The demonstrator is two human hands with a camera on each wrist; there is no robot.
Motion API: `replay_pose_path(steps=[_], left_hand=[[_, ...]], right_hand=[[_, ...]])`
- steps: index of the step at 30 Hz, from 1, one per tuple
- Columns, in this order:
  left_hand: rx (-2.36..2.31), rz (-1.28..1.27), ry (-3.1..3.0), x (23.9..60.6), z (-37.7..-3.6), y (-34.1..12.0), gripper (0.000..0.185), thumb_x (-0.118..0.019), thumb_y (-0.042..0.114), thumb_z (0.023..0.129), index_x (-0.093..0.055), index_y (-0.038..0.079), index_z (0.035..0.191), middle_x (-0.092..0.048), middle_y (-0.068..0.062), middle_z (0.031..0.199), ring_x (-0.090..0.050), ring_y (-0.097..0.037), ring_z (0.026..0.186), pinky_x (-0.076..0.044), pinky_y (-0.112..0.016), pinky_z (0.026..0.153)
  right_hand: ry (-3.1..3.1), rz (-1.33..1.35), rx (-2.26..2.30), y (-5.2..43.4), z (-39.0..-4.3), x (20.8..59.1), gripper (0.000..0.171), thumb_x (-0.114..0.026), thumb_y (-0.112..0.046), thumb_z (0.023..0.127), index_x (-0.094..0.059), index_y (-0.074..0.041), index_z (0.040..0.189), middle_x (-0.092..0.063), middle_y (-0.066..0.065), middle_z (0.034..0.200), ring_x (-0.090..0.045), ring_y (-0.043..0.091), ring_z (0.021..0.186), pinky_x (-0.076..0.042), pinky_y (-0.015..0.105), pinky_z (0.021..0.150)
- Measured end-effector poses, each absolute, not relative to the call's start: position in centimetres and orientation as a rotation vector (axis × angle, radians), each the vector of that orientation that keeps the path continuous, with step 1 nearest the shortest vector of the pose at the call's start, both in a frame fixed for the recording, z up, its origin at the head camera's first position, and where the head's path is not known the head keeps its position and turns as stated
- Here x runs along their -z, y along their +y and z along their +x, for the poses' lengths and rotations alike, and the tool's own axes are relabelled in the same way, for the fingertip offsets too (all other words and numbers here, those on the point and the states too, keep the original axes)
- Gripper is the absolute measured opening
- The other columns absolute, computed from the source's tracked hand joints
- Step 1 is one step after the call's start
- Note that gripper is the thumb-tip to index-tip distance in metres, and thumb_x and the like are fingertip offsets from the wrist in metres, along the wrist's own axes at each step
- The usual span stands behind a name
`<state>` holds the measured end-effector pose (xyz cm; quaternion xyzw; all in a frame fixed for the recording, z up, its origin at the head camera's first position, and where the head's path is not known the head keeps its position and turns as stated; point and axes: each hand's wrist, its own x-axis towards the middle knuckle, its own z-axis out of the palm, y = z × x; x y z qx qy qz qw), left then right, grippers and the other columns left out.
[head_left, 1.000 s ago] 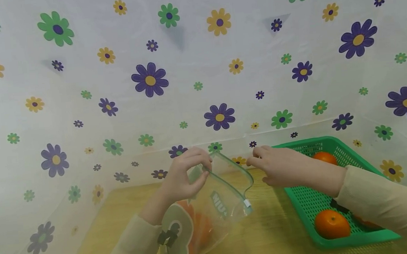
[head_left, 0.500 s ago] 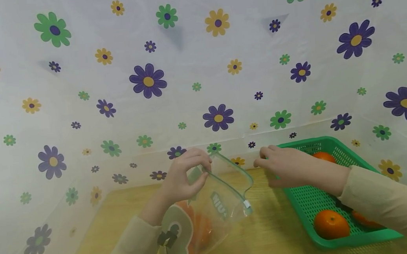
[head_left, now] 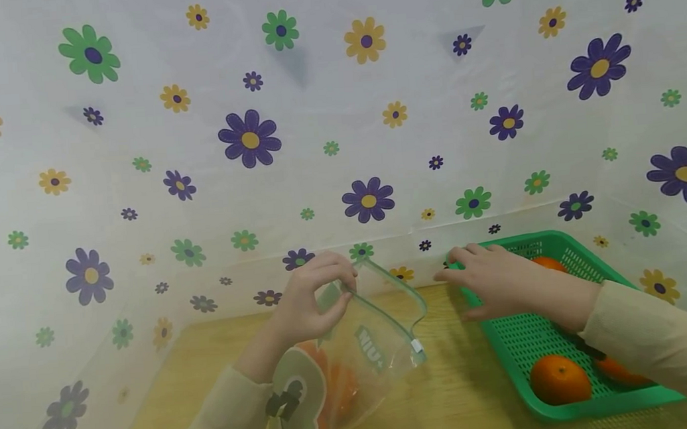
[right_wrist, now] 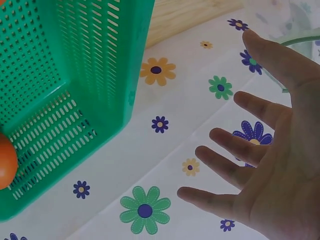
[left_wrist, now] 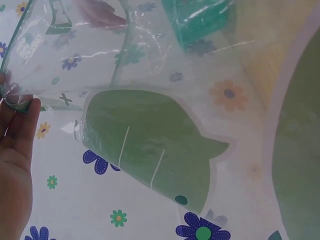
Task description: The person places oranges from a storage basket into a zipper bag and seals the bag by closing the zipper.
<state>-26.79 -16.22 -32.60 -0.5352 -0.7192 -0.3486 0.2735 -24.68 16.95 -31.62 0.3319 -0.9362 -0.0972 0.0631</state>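
Note:
My left hand (head_left: 310,303) pinches the rim of a clear zip bag (head_left: 382,345) between thumb and fingers. The bag's mouth gapes, with a green zip strip and a white slider (head_left: 416,346). A round orange shape (head_left: 340,384) shows through its film, beside a printed green figure. My right hand (head_left: 498,280) hovers over the left rim of the green basket (head_left: 608,407), holding nothing; in the right wrist view its fingers are spread and nearly straight. An orange (head_left: 560,379) sits in the basket's near corner, and another orange (head_left: 620,372) is partly hidden by my sleeve.
At the basket's far end lies one more orange (head_left: 549,264), partly covered by my forearm. The wooden table (head_left: 445,380) lies between bag and basket. A white flowered sheet (head_left: 317,176) hangs behind and at both sides.
My right hand has moved rightward, away from the bag's mouth and over the basket's left rim, and its fingers have spread. The left hand stays on the bag.

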Motion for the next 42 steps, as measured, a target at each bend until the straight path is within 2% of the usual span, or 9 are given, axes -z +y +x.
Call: replay_pose_path(steps=[16, 42], left_hand=[[0.93, -1.447, -1.934, 32.6, -26.8, -16.2, 0.019, -0.068, -0.007, 0.081, -0.068, 0.009, 0.09, -0.071, -0.005, 0.093, -0.065, -0.021, 0.097, -0.056, -0.033, 0.094], [0.925, -1.436, -1.933, 32.7, -26.7, -16.2, 0.019, -0.068, -0.008, 0.081, -0.068, 0.009, 0.089, -0.071, -0.005, 0.092, -0.066, -0.022, 0.096, -0.056, -0.034, 0.094]], right_hand=[[-2.898, 0.921, 0.295, 18.7, -25.5, 32.4, 0.08, -0.089, -0.051, 0.081, -0.058, -0.024, 0.149, -0.06, 0.018, 0.139, -0.062, 0.04, 0.121, -0.06, 0.06, 0.091], [-3.011, 0.783, 0.201, 22.3, -27.9, 34.4, 0.078, -0.092, -0.043, 0.08, -0.06, -0.016, 0.146, -0.057, 0.029, 0.142, -0.059, 0.052, 0.125, -0.054, 0.075, 0.092]])
